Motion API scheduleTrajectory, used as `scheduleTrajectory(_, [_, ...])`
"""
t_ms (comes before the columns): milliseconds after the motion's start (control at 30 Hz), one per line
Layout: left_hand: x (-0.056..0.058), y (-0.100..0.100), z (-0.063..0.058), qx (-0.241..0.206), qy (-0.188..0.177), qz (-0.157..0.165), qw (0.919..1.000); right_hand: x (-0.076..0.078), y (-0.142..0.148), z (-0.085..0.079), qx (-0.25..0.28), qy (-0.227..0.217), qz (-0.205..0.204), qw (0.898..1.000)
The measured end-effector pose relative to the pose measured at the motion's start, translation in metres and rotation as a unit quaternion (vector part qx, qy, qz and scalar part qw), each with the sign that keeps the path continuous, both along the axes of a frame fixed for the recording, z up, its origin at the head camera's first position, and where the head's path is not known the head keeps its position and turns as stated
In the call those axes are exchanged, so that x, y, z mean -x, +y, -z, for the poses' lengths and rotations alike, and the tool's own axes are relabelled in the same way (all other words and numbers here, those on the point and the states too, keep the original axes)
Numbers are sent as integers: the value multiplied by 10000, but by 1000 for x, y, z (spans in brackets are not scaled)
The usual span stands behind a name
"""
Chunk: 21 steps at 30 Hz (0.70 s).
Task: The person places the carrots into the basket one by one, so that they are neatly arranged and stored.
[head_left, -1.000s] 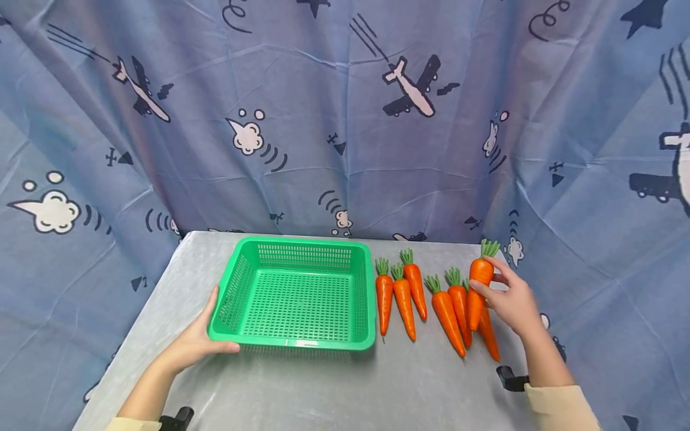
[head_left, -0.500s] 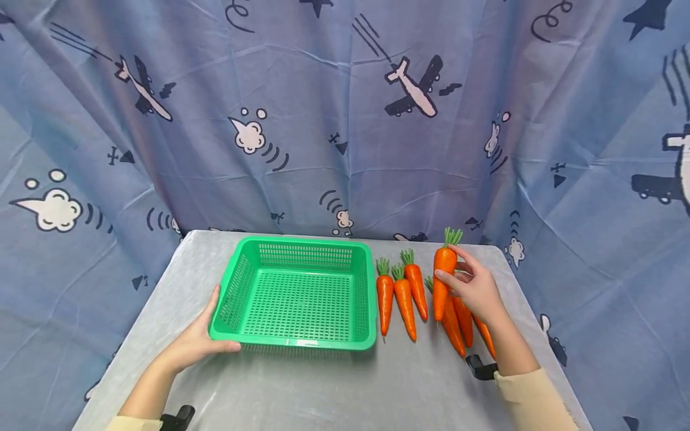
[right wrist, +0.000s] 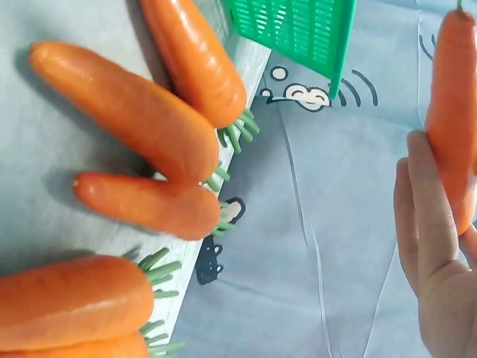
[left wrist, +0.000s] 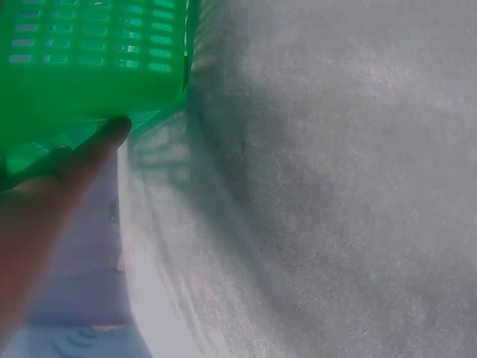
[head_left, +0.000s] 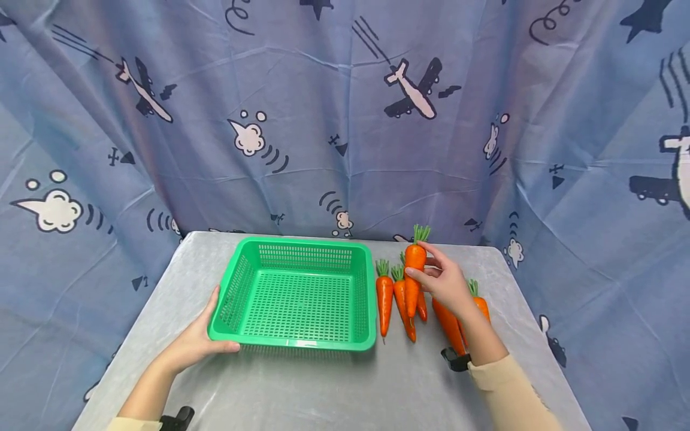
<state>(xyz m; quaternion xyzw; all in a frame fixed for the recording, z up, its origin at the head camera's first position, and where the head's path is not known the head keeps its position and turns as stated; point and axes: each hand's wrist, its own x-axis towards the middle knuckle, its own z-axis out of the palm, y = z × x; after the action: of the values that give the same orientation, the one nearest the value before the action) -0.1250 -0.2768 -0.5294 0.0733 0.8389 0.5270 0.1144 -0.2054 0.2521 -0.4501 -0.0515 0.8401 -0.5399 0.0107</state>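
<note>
Tapered orange carrot (head_left: 414, 266) is pinched in right hand (head_left: 444, 282), probably high to clear other carrots (head_left: 385, 302); left hand (head_left: 196, 340) grips green plastic mesh basket (head_left: 307, 343) at left near corner, presumably steadying it.

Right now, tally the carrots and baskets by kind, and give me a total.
Orange carrots: 7 (1 in the right hand, 6 on the table, some partly hidden)
Green basket: 1
Total: 8

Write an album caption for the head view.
Right hand holds a carrot above other carrots; left hand touches a green basket.
</note>
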Motion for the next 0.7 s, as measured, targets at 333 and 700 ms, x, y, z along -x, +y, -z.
scheduleTrajectory(333, [-5, -1, 4, 100, 182, -164, 9997, 4, -17, -4, 128, -44, -39, 9999])
scheduleTrajectory(700, [-5, 1, 6, -53, 230, -120, 9997, 12, -37, -10, 434, 38, -213, 9988])
